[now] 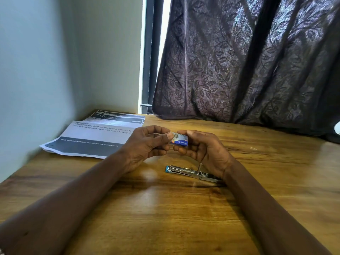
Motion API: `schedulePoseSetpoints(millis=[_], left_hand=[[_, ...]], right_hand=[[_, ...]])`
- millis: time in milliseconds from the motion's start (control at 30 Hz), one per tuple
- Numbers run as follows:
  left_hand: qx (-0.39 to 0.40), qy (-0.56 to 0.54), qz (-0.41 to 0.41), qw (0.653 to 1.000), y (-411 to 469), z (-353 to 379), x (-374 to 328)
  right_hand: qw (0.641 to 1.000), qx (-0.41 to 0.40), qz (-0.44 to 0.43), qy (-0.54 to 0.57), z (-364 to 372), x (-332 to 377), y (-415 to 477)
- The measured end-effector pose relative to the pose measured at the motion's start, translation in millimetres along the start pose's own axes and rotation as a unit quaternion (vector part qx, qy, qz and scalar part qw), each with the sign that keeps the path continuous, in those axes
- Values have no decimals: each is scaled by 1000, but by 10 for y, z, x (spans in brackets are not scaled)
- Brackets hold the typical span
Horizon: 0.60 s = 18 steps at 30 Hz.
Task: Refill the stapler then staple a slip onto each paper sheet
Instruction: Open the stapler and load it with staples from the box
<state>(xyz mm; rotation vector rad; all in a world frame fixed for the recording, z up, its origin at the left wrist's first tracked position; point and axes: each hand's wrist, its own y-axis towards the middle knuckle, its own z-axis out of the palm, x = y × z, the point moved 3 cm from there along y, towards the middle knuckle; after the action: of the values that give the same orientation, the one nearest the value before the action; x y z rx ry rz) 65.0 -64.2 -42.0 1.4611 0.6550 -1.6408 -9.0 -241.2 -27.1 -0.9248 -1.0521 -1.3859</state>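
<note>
A table (165,208) fills the lower frame, with a curtain (248,61) at upper right and paper sheets (95,137) at centre left. At centre, the right hand (204,150) grips a staple box (180,140) while the left hand (147,144) pinches staples (173,134) at its open end. The stapler (191,173) lies open on the table just below the right hand.

A: We're sitting at a glossy wooden desk (165,208) shoved into a pale wall (46,61) corner.

B: Yep, and we see daylight slipping past that dark leafy curtain (248,61).
</note>
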Motion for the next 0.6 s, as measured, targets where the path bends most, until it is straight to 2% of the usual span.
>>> schedulePoseSetpoints(millis=[133,200,233,300,367,433,500,600], left_hand=[[21,59,32,998,-14,44,24],[-3,129,94,987,-26,52,-13],[-26,186,132,973,-29,39,-38],[-78,324,199,922,-29,-1,-78],[-102,402,223,882,-32,-28,-81],[-102,423,214,874,-26,-41,-51],[-98,439,206,869,-20,-37,-28],[-88,455,201,863,-14,-47,-13]], right_hand=[[999,26,1,-38,-14,-21,-13],[1000,-18,-13,-11,-92,23,5],[998,-56,-29,2,-150,60,13],[987,-143,-63,-24,-311,132,32],[965,-231,-77,-99,-480,152,41],[938,-293,-63,-172,-612,111,39],[903,-313,-43,-291,-666,62,34],[848,-295,-37,-439,-644,20,41]])
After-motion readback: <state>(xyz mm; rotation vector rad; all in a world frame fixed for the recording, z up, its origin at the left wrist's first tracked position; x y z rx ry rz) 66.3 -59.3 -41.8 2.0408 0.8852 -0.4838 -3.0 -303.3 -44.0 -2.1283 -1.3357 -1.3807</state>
